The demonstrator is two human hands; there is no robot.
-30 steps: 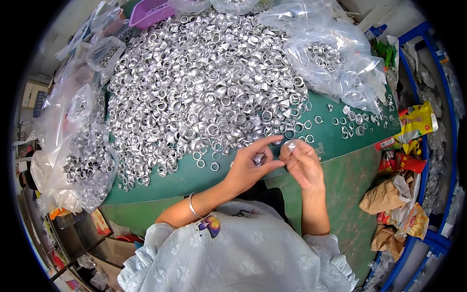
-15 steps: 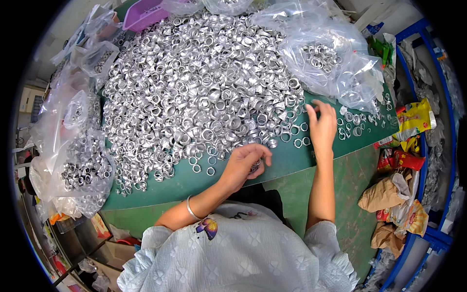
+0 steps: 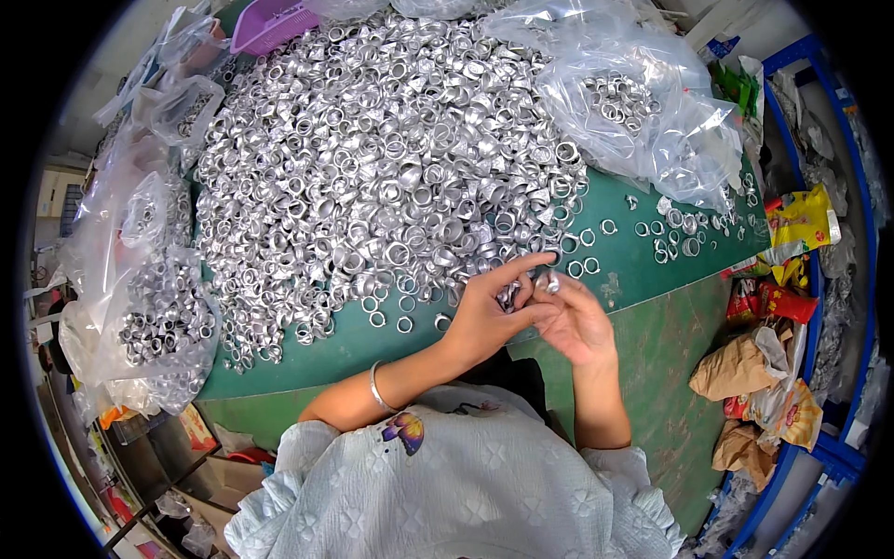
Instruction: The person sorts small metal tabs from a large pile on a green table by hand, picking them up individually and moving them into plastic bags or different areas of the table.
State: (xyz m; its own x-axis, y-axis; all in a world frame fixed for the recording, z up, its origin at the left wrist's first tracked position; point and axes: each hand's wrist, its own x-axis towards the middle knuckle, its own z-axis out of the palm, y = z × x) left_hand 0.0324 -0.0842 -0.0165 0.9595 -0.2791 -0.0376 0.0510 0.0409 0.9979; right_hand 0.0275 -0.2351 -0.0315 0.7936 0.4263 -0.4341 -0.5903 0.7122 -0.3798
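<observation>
Green bench (image 3: 652,279), purple basket (image 3: 270,23) at its far-left corner, blue shelving (image 3: 843,279) (cluttered) right of it, brown paper bags (image 3: 740,363) beside its right edge

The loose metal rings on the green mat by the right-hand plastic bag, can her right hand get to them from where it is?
Probably yes: the right hand is just below the loose rings, with only bare green mat between them.

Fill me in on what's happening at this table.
A person sits at a green table heaped with small silver metal rings. Both hands meet at the heap's near edge: the left hand and right hand pinch a few rings between the fingertips. Clear bags of rings lie around the pile.
</observation>
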